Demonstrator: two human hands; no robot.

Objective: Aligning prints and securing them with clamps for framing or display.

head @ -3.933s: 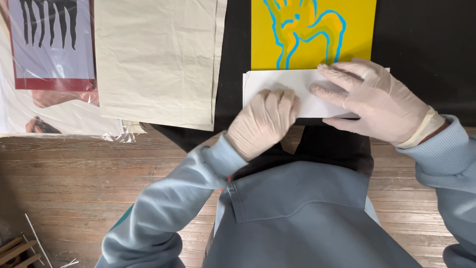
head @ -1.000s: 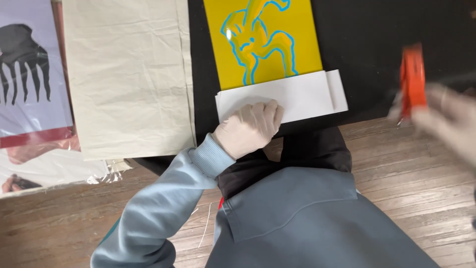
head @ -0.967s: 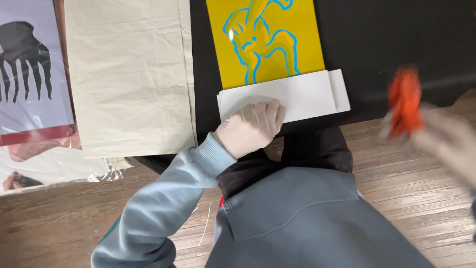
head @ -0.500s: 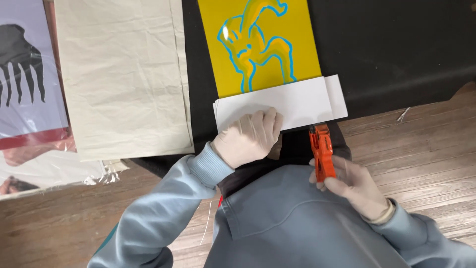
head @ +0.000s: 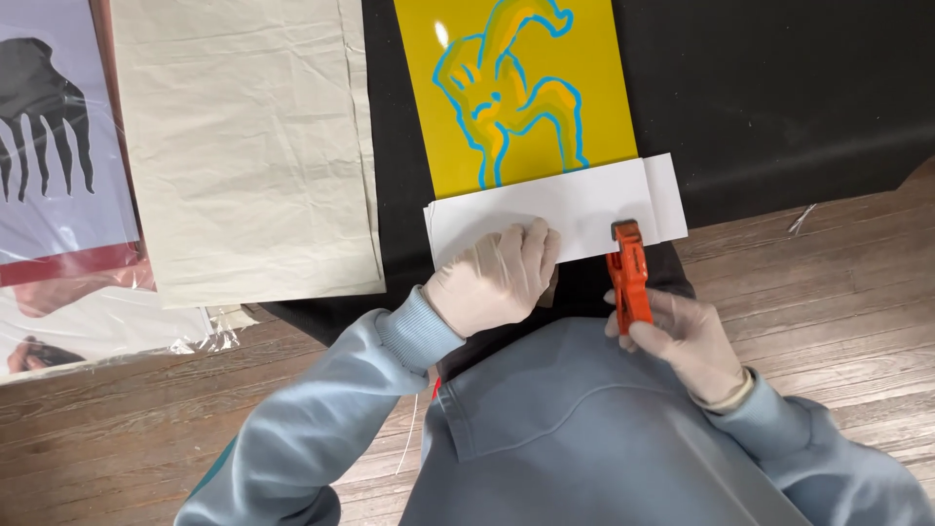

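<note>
Head view, looking straight down over a person in a pale blue sweatshirt, both hands in thin light gloves

Left hand lies flat, palm down, fingers together, pressing on a white paper strip; it grips nothing, it just pins the strip, prob. so it can't slide. The strip lies across the bottom edge of a yellow print w/ a blue-outlined figure, covering that edge. Both lie on a black mat

Right hand is clenched round the handles of an orange clamp. The clamp points away from the body, its tip touching the strip's near edge, right of the left hand. Can't tell whether its mouth is biting the paper yet. Held at the handle end, likely so a squeeze can work the mouth

Left of the print lies a stack of cream sheets, creased, just beside the print, partly over the mat's edge. Further left, a pale print w/ a black dripping shape, in clear wrap, over a red sheet

Wood floor shows below and to the right of the mat
</note>
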